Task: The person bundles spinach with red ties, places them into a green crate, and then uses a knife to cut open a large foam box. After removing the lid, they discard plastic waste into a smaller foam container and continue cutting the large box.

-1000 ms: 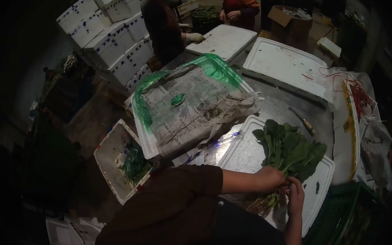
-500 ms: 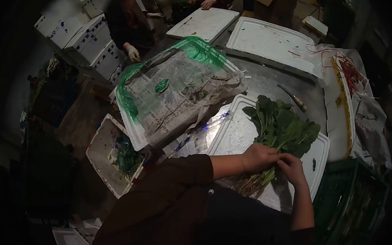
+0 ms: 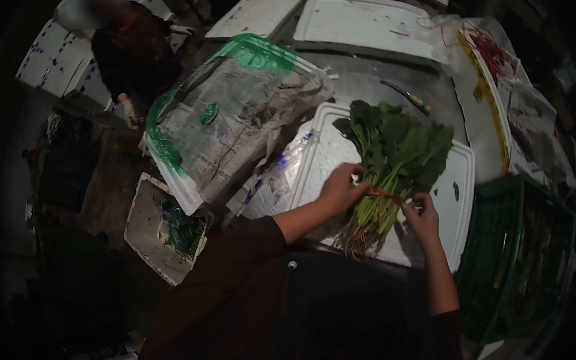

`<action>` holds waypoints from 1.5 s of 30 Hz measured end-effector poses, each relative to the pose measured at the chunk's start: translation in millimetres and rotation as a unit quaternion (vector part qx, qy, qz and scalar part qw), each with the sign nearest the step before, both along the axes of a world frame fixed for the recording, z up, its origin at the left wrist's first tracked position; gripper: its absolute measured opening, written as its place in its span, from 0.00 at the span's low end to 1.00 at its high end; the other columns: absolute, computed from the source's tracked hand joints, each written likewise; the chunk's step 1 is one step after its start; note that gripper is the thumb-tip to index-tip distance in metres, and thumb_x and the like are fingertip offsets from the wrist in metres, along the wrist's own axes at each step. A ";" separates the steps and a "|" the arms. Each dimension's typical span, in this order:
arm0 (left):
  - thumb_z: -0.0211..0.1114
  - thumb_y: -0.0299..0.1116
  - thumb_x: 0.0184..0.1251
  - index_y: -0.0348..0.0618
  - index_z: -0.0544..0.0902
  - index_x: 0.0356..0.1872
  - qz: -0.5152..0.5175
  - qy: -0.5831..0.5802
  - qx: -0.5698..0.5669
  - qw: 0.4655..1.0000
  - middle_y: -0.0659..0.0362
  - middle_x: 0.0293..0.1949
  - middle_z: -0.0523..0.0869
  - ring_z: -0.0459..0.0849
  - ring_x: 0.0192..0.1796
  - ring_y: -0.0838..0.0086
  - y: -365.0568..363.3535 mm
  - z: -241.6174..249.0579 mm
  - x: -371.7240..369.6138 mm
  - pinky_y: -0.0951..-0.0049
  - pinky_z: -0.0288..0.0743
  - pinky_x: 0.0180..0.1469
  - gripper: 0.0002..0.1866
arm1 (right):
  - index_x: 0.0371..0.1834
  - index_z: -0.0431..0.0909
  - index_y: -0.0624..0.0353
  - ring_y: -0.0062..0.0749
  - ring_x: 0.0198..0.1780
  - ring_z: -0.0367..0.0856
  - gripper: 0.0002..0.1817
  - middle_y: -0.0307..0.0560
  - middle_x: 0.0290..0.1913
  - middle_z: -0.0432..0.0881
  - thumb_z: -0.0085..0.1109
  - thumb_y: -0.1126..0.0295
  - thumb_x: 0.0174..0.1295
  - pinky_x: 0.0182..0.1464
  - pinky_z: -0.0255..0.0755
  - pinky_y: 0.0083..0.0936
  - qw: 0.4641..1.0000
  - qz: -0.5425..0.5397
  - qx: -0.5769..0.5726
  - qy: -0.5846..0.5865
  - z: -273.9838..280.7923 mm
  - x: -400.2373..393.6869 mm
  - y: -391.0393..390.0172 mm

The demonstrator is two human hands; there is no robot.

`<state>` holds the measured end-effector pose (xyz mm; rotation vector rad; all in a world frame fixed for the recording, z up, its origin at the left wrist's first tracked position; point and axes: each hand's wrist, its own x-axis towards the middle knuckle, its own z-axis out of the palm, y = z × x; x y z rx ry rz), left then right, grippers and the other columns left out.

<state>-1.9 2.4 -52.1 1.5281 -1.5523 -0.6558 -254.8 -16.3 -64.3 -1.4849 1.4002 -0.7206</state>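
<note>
A bunch of leafy greens [image 3: 398,143] lies on a white foam lid [image 3: 458,219], its roots toward me. A red tie [image 3: 382,193] runs across the stems. On the left side of the stems, my left hand [image 3: 344,186] has its fingers curled and pinched at the tie. My right hand [image 3: 422,215] is at the right side of the stems, thumb and finger pinched near the tie's other end. A knife [image 3: 415,99] with a curved dark blade rests on the metal table beyond the leaves.
Left of the lid stands a foam box [image 3: 232,124] covered with newspaper and green film. A lower foam box [image 3: 153,234] holds green scraps. Green crates [image 3: 503,252] stand at right, red ties [image 3: 491,52] behind. A gloved co-worker [image 3: 135,51] stands at upper left.
My hands have moved apart, from together over the stems to either side of them, and the red tie now shows. The view has shifted; the co-worker is more fully visible.
</note>
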 end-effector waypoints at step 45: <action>0.70 0.36 0.49 0.32 0.68 0.58 -0.334 0.426 0.122 0.832 0.53 0.51 0.77 0.78 0.53 0.66 54.6 129.1 -193.1 0.68 0.70 0.57 0.34 | 0.39 0.82 0.60 0.33 0.40 0.79 0.32 0.50 0.35 0.82 0.59 0.38 0.52 0.46 0.70 0.25 0.978 0.193 -0.063 -0.039 239.7 -160.8 79.3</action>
